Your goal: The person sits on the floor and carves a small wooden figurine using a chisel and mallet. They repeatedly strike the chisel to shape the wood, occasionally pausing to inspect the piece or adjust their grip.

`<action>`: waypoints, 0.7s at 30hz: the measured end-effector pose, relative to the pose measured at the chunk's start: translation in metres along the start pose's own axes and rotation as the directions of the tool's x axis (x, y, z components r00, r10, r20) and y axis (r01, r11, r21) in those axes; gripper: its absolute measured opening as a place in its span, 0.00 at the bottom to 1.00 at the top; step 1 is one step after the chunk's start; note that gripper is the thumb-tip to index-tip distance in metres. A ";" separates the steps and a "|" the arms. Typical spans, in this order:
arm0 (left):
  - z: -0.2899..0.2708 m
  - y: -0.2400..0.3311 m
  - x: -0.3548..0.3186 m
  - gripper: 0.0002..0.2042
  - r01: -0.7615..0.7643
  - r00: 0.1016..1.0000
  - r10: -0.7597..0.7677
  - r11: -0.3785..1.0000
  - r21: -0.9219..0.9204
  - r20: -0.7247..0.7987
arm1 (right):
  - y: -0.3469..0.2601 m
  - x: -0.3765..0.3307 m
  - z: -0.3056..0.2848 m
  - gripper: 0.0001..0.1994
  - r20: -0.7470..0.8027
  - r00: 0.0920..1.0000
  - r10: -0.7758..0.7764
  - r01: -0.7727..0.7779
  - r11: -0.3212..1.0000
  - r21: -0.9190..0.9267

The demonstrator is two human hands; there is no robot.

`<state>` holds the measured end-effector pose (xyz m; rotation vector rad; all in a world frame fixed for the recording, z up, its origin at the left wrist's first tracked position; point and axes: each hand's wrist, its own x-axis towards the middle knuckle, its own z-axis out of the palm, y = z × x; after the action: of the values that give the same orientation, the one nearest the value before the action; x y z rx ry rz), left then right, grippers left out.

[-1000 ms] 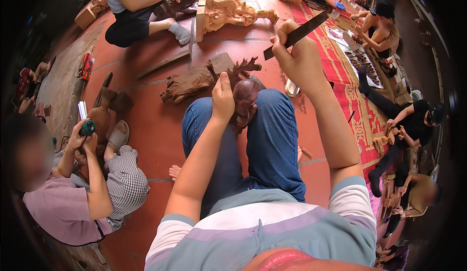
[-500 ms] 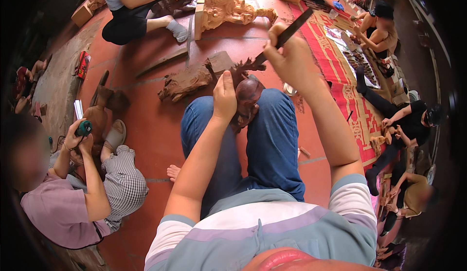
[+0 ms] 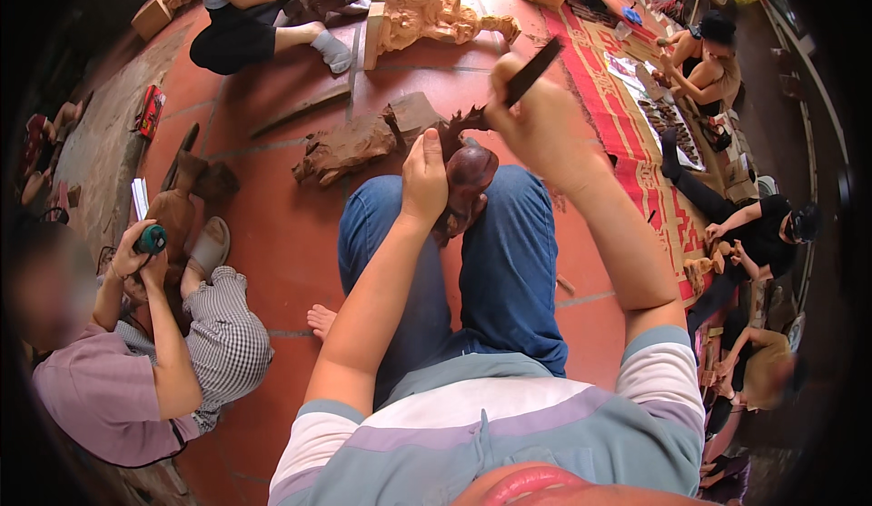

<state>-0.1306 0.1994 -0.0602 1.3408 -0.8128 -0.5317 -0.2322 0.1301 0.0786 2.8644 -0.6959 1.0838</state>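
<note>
A dark brown wood carving [image 3: 469,170] with a round, smooth part sits up between 2 knees in blue jeans [image 3: 510,270]. The left hand [image 3: 423,181] is curled against the left side of the carving, with its thumb up, and holds it. The right hand [image 3: 538,115] is up above the carving and to its right. Its fingers are closed around a flat, dark strip [image 3: 534,71] that pokes up past them. The right hand is blurry, so I cannot tell if the strip touches the jagged top of the carving.

Just behind the carving and to its left, a rough wood chunk [image 3: 345,150] lies on the red tile floor [image 3: 272,292]. Farther behind the carving, 1 pale wood statue [image 3: 436,23] lies on its side. To the right of the carving is a red and tan mat [image 3: 656,179]. Well to its left, 1 person in a purple shirt [image 3: 113,392] holds a green-ended tool [image 3: 151,240].
</note>
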 end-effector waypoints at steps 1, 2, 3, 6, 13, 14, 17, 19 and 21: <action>-0.001 -0.002 0.000 0.25 0.007 1.000 -0.006 0.998 0.058 -0.015 | 0.003 0.005 -0.011 0.07 -0.006 0.998 0.057 -0.057 0.997 -0.059; -0.001 -0.003 0.000 0.25 0.006 1.000 -0.005 0.999 0.038 -0.022 | 0.004 0.012 -0.024 0.07 -0.017 0.994 0.105 -0.106 0.987 -0.124; -0.001 -0.004 0.000 0.24 0.004 1.000 -0.004 1.000 0.019 -0.030 | 0.000 0.017 -0.037 0.06 0.032 0.980 0.198 -0.199 0.979 0.034; 0.002 -0.009 0.002 0.24 -0.020 1.000 0.020 0.995 -0.100 -0.006 | -0.004 0.000 -0.008 0.06 0.012 1.000 -0.023 0.019 0.953 0.302; 0.000 -0.013 0.000 0.24 -0.037 0.997 0.036 0.999 -0.020 -0.066 | 0.000 0.002 -0.020 0.07 -0.010 0.995 0.096 -0.090 0.959 0.268; 0.003 -0.012 0.000 0.24 -0.052 0.996 0.049 0.998 -0.040 -0.072 | -0.002 0.000 -0.017 0.07 -0.032 0.997 0.073 -0.059 0.946 0.318; 0.001 -0.010 0.001 0.24 -0.042 0.998 0.041 0.999 -0.013 -0.050 | 0.006 -0.002 -0.012 0.06 0.037 0.998 0.056 -0.065 0.953 0.296; 0.001 -0.011 0.001 0.25 -0.040 0.998 0.039 0.999 -0.014 -0.043 | 0.012 0.002 -0.021 0.06 0.023 0.984 0.174 -0.173 0.937 0.303; 0.003 -0.009 0.002 0.25 -0.038 0.998 0.037 0.999 -0.024 -0.043 | 0.017 0.004 -0.022 0.07 0.006 0.986 0.164 -0.155 0.919 0.361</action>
<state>-0.1305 0.1943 -0.0689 1.3075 -0.7930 -0.4806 -0.2499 0.1168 0.0952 3.1328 -0.8205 1.4011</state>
